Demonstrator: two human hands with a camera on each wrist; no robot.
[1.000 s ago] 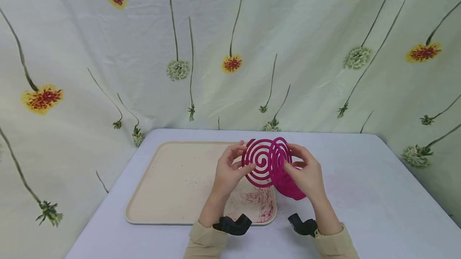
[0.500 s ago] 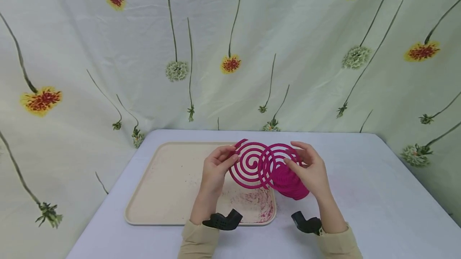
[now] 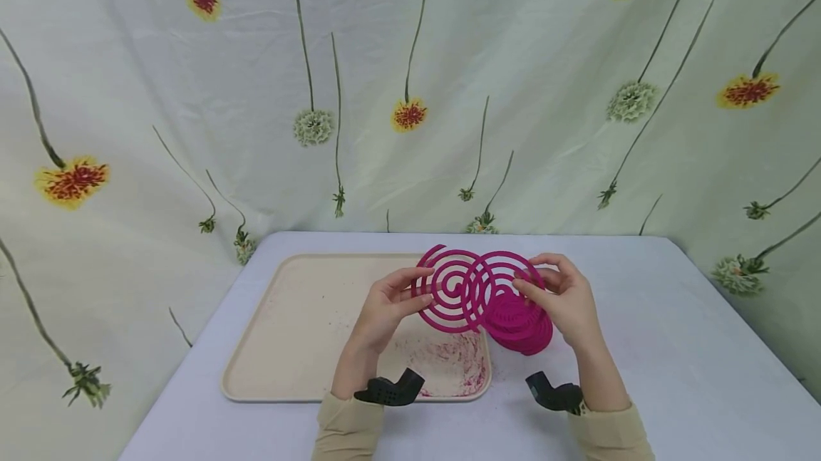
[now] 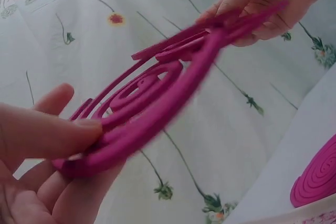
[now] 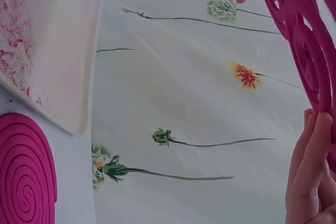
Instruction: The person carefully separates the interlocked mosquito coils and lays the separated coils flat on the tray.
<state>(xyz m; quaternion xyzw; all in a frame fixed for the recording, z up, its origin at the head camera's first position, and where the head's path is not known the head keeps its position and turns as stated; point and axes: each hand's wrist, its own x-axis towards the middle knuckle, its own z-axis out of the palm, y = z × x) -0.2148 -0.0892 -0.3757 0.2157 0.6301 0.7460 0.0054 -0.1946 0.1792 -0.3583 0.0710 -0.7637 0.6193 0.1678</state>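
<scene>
Two magenta mosquito coils are held up and overlap in the middle, their rings crossing. My left hand [image 3: 385, 304] pinches the left coil [image 3: 457, 291] by its outer edge between thumb and fingers. On the far side, my right hand [image 3: 567, 297] pinches the outer rings of the right coil [image 3: 503, 255]. In the left wrist view the held coils [image 4: 173, 114] show nearly edge-on, slanting between both hands. Below and behind them lies a stack of mosquito coils [image 3: 529, 344], partly hidden by the right coil in the head view.
A beige tray [image 3: 308, 354] lies on the white table [image 3: 673, 347], with magenta crumbs on its right end. The coil stack [image 5: 26, 187] sits beside the tray's corner. Behind the table hangs a flower-printed cloth [image 3: 545, 90].
The two coils were turned more across each other and now lie side by side, overlapping less. My hands have moved apart, left hand leftward and right hand rightward.
</scene>
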